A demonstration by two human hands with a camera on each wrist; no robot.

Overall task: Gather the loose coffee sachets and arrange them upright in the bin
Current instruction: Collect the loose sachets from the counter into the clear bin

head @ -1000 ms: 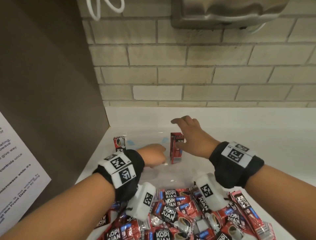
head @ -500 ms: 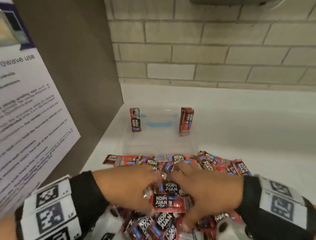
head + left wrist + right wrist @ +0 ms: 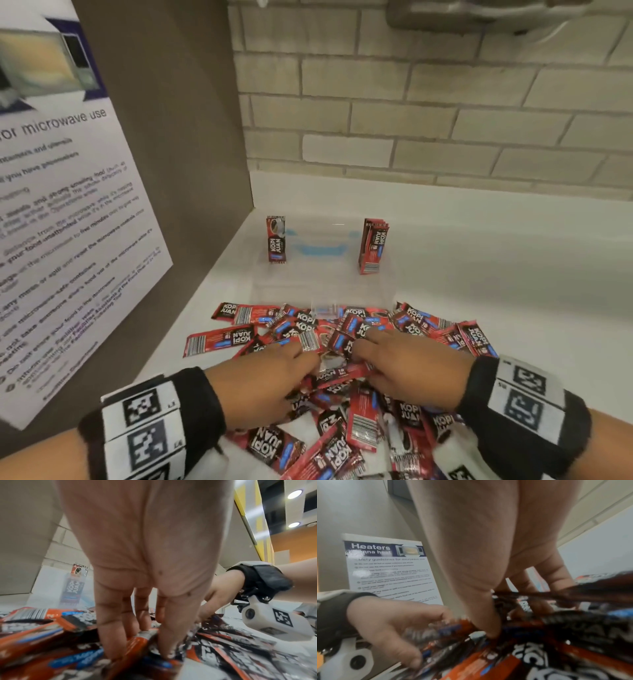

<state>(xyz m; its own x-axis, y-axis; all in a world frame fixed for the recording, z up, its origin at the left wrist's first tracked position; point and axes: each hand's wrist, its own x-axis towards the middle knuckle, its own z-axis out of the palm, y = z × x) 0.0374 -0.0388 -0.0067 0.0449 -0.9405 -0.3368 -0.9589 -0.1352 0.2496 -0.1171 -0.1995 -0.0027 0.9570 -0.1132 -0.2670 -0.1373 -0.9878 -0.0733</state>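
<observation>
- Digging into the heap of loose red-and-black foil coffee sachets [image 3: 308, 346] on the white countertop [image 3: 513, 274]: left hand [image 3: 260, 383] and right hand [image 3: 407, 363], side by side at the middle of the heap, fingers curled down among the packets.
- Left hand: fingers pressed into the pile around an orange-red sachet [image 3: 137, 641], thumb side hidden; apparently closing on a packet or two, grasp not confirmed as secure.
- Right hand: thumb and fingers pinching several overlapping sachets [image 3: 513, 622]; number held impossible to tell through blur.
- Clear plastic bin [image 3: 322, 281]: just beyond the heap, near the brick wall, almost invisible against the counter. One upright sachet [image 3: 276, 244] at its left end, a small upright stack [image 3: 373, 245] at its right end, middle unfilled.
- Risk: slick foil packets fanning or slipping out of a loose bunch on lifting, scattering back onto the counter.
- Risk: mixed orientations in the grabbed bunch, giving crooked or upside-down packets unless squared up first.
- Risk: knocking over the lone left sachet, with nothing visible to lean on but the bin wall.
- Risk: catching the near rim of the hard-to-see bin with a wrist camera and shoving it.
- Risk: packets near the front edge being swept off the counter.
</observation>
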